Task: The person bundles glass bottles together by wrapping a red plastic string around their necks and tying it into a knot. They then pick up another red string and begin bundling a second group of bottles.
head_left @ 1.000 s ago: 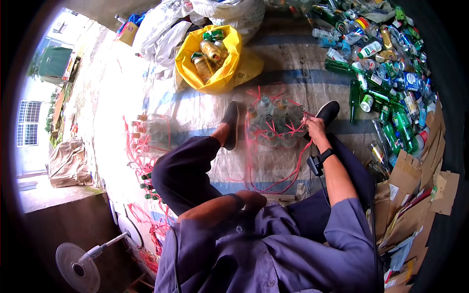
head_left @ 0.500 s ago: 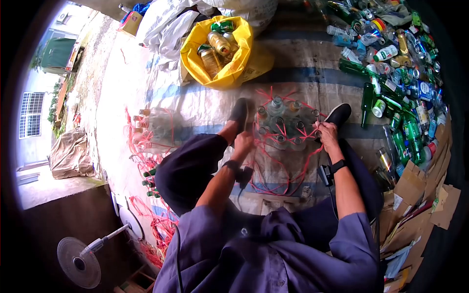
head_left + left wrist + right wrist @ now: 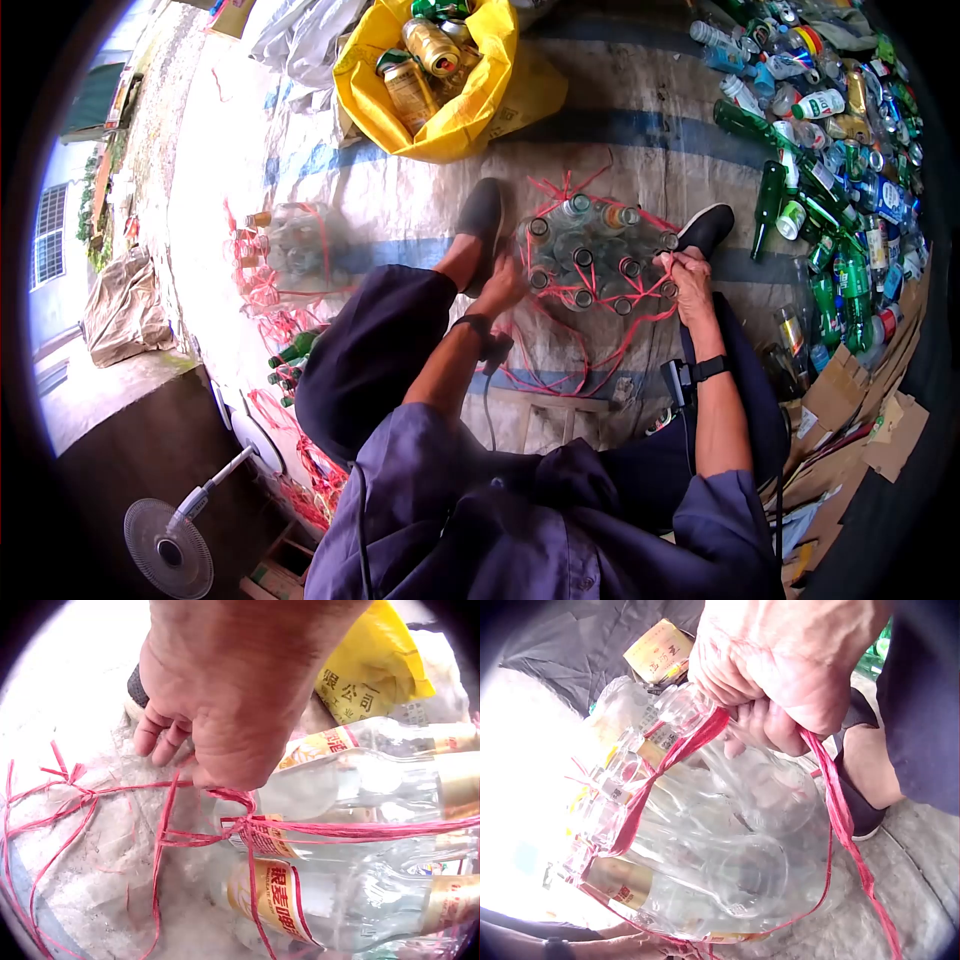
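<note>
A bundle of clear glass bottles (image 3: 583, 257) stands between the feet, with red plastic twine (image 3: 630, 345) round the necks and sides. At its right edge my right hand (image 3: 690, 285) grips the twine beside a bottle neck; in the right wrist view the fingers of this hand (image 3: 780, 675) curl round the red strand (image 3: 840, 802). My left hand (image 3: 502, 287) is low at the bundle's left side. In the left wrist view that hand (image 3: 225, 697) has curled fingers by the twine (image 3: 244, 823) near the labelled bottles (image 3: 277, 896); the thumb and fingertip contact is partly hidden.
A yellow bag (image 3: 470, 120) of cans stands beyond the left foot. More tied clear bottles (image 3: 300, 250) and green bottles (image 3: 295, 350) lie at left. Loose bottles and cans (image 3: 850, 190) pile up at right, with cardboard (image 3: 835, 390) nearer. A fan (image 3: 170, 550) is at lower left.
My left hand has come from near the body to the bundle's left side. My right hand keeps its grip on the twine, and the bottles have tipped slightly. The head view has shifted.
</note>
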### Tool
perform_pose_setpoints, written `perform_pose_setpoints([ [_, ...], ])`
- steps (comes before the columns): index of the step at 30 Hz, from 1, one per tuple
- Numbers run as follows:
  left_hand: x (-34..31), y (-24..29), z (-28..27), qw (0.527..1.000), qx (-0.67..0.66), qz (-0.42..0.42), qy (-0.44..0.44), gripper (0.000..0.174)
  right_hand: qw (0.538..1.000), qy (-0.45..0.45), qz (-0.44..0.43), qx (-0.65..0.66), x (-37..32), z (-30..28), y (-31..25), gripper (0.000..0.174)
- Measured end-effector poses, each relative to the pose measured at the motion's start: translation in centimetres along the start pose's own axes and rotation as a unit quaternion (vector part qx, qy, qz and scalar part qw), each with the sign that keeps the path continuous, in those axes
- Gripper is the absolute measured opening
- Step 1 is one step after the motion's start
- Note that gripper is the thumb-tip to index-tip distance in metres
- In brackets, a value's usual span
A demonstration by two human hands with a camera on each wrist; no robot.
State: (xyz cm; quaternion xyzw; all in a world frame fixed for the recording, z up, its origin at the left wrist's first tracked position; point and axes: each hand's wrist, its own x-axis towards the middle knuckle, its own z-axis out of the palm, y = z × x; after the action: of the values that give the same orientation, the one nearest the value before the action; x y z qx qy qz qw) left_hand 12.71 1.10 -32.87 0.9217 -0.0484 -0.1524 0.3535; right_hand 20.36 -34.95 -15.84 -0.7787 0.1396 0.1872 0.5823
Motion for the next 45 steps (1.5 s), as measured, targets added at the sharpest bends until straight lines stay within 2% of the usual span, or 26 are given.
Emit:
perform_pose_setpoints([
  [1,-0.3,1.5,-1.0,0.997,-0.062,-0.012,0.051,0.055,1.000,0.000,0.001,0.000,0.0,0.0,-0.1,0.032],
  [2,-0.3,1.8,-1.4,0.997,-0.062,-0.011,0.051,0.055,1.000,0.006,0.005,-0.003,0.0,0.1,-0.2,0.031],
  [3,-0.2,2.1,-1.9,0.996,0.067,-0.001,-0.052,0.054,1.000,0.013,0.008,-0.006,-0.1,0.2,-0.4,0.031],
  [4,0.0,2.4,-2.5,0.969,0.196,0.010,-0.152,0.054,1.000,0.014,0.006,-0.004,0.0,0.2,-0.4,0.031],
  [5,-0.1,2.0,-2.3,0.968,0.199,0.011,-0.151,0.054,1.000,0.010,0.022,0.014,0.0,0.2,-0.2,0.030],
  [7,-0.6,0.7,-1.2,0.986,-0.014,-0.090,-0.140,0.051,0.999,0.008,0.035,0.033,-0.3,0.3,-0.6,0.030],
  [8,-0.8,2.3,-2.6,0.987,-0.012,-0.086,-0.137,0.051,0.999,0.017,0.018,0.021,-0.6,0.6,-1.3,0.030],
  [10,-1.4,7.1,-6.4,0.967,-0.067,-0.172,-0.178,0.050,0.999,0.030,-0.003,0.011,-0.9,0.7,-1.8,0.030],
  [11,-1.5,5.8,-5.4,0.968,-0.065,-0.167,-0.176,0.050,0.999,0.025,-0.023,0.019,-0.9,0.7,-1.5,0.029],
  [13,-1.5,1.6,-2.1,0.990,0.030,-0.061,-0.124,0.045,0.998,0.026,-0.047,0.027,-0.4,0.6,-0.7,0.029],
  [14,-1.6,2.7,-2.5,0.996,0.033,-0.040,-0.078,0.037,0.997,0.006,0.003,0.071,-0.1,0.5,0.0,0.028],
  [15,-1.3,3.7,-3.4,0.996,0.033,-0.036,-0.079,0.037,0.992,-0.015,0.054,0.116,0.1,0.4,0.5,0.026],
  [17,-1.1,5.4,-4.9,0.968,0.048,-0.106,-0.223,0.064,0.993,-0.010,0.034,0.115,0.5,0.2,1.6,0.023],
  [18,-1.2,6.3,-5.3,0.968,0.048,-0.106,-0.225,0.064,0.993,-0.016,0.030,0.117,0.7,0.1,1.9,0.023],
  [20,-1.6,7.2,-5.6,0.960,0.046,-0.164,-0.221,0.066,0.992,-0.025,0.028,0.120,0.7,0.2,2.3,0.022],
  [22,-1.9,6.9,-5.3,0.964,0.068,-0.151,-0.208,0.063,0.991,-0.010,0.063,0.119,0.7,0.4,2.0,0.023],
  [26,-2.3,5.1,-3.3,0.976,0.091,-0.139,-0.140,0.055,0.988,-0.020,0.029,0.153,0.6,0.4,2.0,0.025],
  [29,-2.2,4.5,-2.9,0.968,0.127,-0.127,-0.175,0.051,0.994,-0.010,0.000,0.108,0.6,0.6,1.6,0.027],
  [31,-2.9,5.6,-3.9,0.966,0.139,-0.107,-0.191,0.050,0.994,-0.003,0.061,0.093,0.4,0.5,1.2,0.029],
  [32,-3.2,5.9,-4.0,0.963,0.150,-0.086,-0.207,0.049,0.994,-0.005,0.061,0.093,0.3,0.5,0.9,0.029],
  [36,-4.9,7.3,-4.1,0.971,0.083,-0.145,-0.170,0.043,0.990,0.001,0.048,0.134,-0.1,0.9,0.3,0.030],
  [38,-4.5,8.1,-4.9,0.961,0.199,-0.037,-0.188,0.029,0.989,0.008,0.036,0.146,0.1,1.0,0.7,0.030],
  [40,-3.6,7.9,-5.6,0.955,0.216,-0.052,-0.194,0.036,0.999,0.035,0.007,0.020,0.9,0.6,2.3,0.031],
  [41,-3.3,7.7,-6.1,0.948,0.232,-0.071,-0.206,0.044,0.999,0.036,0.004,0.021,0.8,0.4,2.3,0.031],
  [43,-3.3,10.4,-9.9,0.951,0.230,-0.070,-0.196,0.041,0.992,-0.017,-0.011,0.125,0.5,0.2,2.1,0.031],
  [45,-2.7,11.2,-12.0,0.954,0.228,-0.068,-0.184,0.040,0.991,-0.004,0.007,0.136,0.5,0.5,1.8,0.030],
])
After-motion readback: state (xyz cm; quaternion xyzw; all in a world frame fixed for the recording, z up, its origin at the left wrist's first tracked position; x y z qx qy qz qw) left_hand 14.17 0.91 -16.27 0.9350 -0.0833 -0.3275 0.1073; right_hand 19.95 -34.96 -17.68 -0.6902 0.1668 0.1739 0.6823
